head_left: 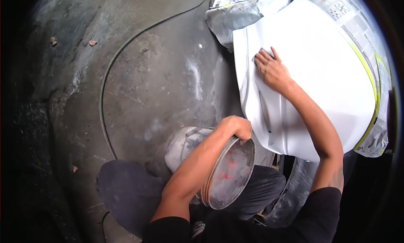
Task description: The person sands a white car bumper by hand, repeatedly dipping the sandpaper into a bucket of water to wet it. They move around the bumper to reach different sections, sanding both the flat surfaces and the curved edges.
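Note:
My left hand (237, 128) is closed over the upper rim of a stained bucket (233, 171). The bucket tilts between my knees, its mouth turned toward me and reddish marks showing inside. My right hand (272, 71) lies on a glossy white car body panel (324, 62), palm down with fingers spread, near the panel's left edge. A thin dark edge shows at those fingertips. Below the hand, a crease and a narrow slot (265, 110) run down the panel.
Masking newspaper (341, 9) with yellow-green tape (364, 66) borders the panel at the top and right. A hose (102, 91) curves across the stained concrete floor (160, 75). Small stone-like bits (92, 43) lie at the left.

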Demonstrator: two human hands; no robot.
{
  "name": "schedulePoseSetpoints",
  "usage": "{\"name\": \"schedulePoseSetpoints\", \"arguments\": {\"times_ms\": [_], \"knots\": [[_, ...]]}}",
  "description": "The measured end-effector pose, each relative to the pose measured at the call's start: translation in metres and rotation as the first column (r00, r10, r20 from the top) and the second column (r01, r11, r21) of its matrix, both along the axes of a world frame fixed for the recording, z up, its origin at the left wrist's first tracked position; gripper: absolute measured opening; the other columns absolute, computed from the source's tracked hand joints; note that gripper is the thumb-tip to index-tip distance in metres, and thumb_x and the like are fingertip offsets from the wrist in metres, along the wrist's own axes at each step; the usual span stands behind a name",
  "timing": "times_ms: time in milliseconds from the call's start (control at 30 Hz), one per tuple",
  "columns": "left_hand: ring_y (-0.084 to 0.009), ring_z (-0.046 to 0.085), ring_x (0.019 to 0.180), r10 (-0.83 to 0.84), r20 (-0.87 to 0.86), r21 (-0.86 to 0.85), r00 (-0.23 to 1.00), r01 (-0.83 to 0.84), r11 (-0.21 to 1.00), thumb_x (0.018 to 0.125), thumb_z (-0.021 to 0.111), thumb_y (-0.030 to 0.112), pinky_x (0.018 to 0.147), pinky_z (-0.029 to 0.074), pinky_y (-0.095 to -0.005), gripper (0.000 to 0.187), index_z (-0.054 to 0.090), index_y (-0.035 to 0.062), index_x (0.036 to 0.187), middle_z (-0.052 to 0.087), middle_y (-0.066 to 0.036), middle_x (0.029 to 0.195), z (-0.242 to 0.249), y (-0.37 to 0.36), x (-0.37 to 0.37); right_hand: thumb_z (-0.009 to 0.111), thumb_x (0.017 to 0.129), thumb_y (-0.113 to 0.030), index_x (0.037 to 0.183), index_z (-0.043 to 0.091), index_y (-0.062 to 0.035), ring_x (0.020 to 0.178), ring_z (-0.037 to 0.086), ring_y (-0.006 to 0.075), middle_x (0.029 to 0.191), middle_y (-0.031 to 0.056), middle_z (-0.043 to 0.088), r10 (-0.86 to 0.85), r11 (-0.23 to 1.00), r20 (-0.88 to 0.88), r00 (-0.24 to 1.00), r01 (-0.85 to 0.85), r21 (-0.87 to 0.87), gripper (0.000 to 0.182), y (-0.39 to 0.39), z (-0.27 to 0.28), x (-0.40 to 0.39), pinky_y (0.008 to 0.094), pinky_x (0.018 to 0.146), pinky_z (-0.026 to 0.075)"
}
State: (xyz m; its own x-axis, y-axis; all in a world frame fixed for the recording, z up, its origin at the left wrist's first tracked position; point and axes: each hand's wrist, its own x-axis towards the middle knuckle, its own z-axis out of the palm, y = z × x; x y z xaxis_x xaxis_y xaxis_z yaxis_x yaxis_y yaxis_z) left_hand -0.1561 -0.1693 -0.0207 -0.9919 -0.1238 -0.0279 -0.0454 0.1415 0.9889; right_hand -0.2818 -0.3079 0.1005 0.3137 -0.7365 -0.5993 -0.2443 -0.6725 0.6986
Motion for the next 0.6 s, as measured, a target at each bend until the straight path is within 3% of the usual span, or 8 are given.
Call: {"name": "schedulePoseSetpoints", "arguments": {"times_ms": [67, 133, 200, 267, 300, 333, 400, 600], "knots": [[-0.0354, 0.073, 0.106, 0.058, -0.034, 0.038, 0.998, -0.057, 0.998, 0.072, 0.077, 0.016, 0.089, 0.056, -0.0476, 0.042, 0.079, 0.0044, 0.112, 0.077, -0.016, 0.116, -0.001, 0.010, 0.006, 0.041, 0.104, -0.016, 0.142, 0.062, 0.0006, 0.155, 0.037, 0.0266, 0.160, 0.0103, 0.050, 0.061, 0.982, -0.038, 0.997, -0.067, -0.178, 0.046, -0.068, -0.003, 0.005, 0.0547, 0.131, 0.016], [-0.0364, 0.074, 0.102, 0.148, -0.061, 0.093, 0.987, -0.142, 0.985, 0.072, 0.079, 0.018, 0.085, 0.058, -0.0479, 0.038, 0.080, -0.0004, 0.105, 0.078, -0.018, 0.113, -0.009, 0.007, 0.012, 0.043, 0.103, -0.014, 0.143, 0.061, 0.0006, 0.155, 0.038, 0.0271, 0.161, 0.0117, 0.049, -0.030, 0.983, -0.022, 0.999, 0.026, -0.179, 0.047, -0.086, -0.006, 0.016, 0.0536, 0.131, 0.017], [-0.0365, 0.075, 0.102, 0.100, -0.077, 0.072, 0.992, -0.094, 0.993, 0.073, 0.079, 0.018, 0.086, 0.057, -0.0491, 0.038, 0.080, -0.0007, 0.106, 0.078, -0.018, 0.113, -0.011, 0.006, 0.006, 0.044, 0.101, -0.013, 0.143, 0.061, 0.0009, 0.154, 0.038, 0.0284, 0.160, 0.0135, 0.050, 0.083, 0.981, -0.084, 0.993, -0.096, -0.167, 0.047, -0.050, -0.003, 0.007, 0.0517, 0.132, 0.017], [-0.0366, 0.075, 0.102, 0.072, -0.088, 0.061, 0.994, -0.067, 0.996, 0.073, 0.079, 0.018, 0.087, 0.057, -0.0497, 0.039, 0.080, -0.0008, 0.106, 0.078, -0.019, 0.114, -0.008, 0.005, 0.001, 0.046, 0.096, -0.011, 0.143, 0.058, 0.0078, 0.154, 0.040, 0.0320, 0.158, 0.0185, 0.052, 0.082, 0.996, 0.015, 0.997, -0.082, -0.023, 0.052, 0.035, 0.008, 0.004, 0.0517, 0.132, 0.019], [-0.0352, 0.073, 0.107, 0.039, -0.020, 0.049, 0.999, -0.038, 0.998, 0.072, 0.077, 0.019, 0.090, 0.056, -0.0483, 0.044, 0.079, 0.0056, 0.114, 0.077, -0.016, 0.116, -0.005, 0.004, -0.001, 0.046, 0.096, -0.011, 0.143, 0.058, 0.0101, 0.154, 0.039, 0.0323, 0.158, 0.0205, 0.051, 0.026, 0.999, 0.083, 0.996, -0.030, 0.041, 0.053, 0.075, 0.016, 0.004, 0.0530, 0.132, 0.019], [-0.0338, 0.071, 0.112, 0.013, 0.050, 0.036, 0.999, -0.015, 0.999, 0.072, 0.076, 0.019, 0.094, 0.055, -0.0469, 0.050, 0.078, 0.0119, 0.122, 0.077, -0.014, 0.119, -0.004, 0.000, -0.001, 0.046, 0.096, -0.011, 0.142, 0.059, 0.0088, 0.154, 0.039, 0.0323, 0.158, 0.0196, 0.052, 0.009, 0.997, 0.120, 0.993, -0.019, 0.081, 0.052, 0.103, 0.023, -0.002, 0.0538, 0.132, 0.018], [-0.0333, 0.071, 0.112, 0.016, 0.059, 0.014, 0.998, -0.017, 1.000, 0.072, 0.076, 0.019, 0.094, 0.055, -0.0468, 0.050, 0.078, 0.0122, 0.122, 0.077, -0.014, 0.119, -0.001, 0.000, -0.002, 0.045, 0.098, -0.011, 0.142, 0.061, 0.0065, 0.154, 0.040, 0.0308, 0.158, 0.0169, 0.052, -0.046, 0.994, 0.150, 0.988, 0.031, 0.103, 0.050, 0.106, 0.029, 0.000, 0.0541, 0.132, 0.017], [-0.0326, 0.071, 0.114, 0.104, 0.044, 0.063, 0.994, -0.107, 0.992, 0.072, 0.075, 0.019, 0.095, 0.055, -0.0465, 0.051, 0.078, 0.0120, 0.122, 0.077, -0.014, 0.121, -0.005, 0.009, 0.003, 0.044, 0.100, -0.013, 0.140, 0.062, 0.0044, 0.151, 0.044, 0.0297, 0.157, 0.0150, 0.054, 0.008, 0.986, 0.048, 0.999, 0.000, -0.164, 0.047, -0.045, -0.028, 0.011, 0.0533, 0.129, 0.024]]}}
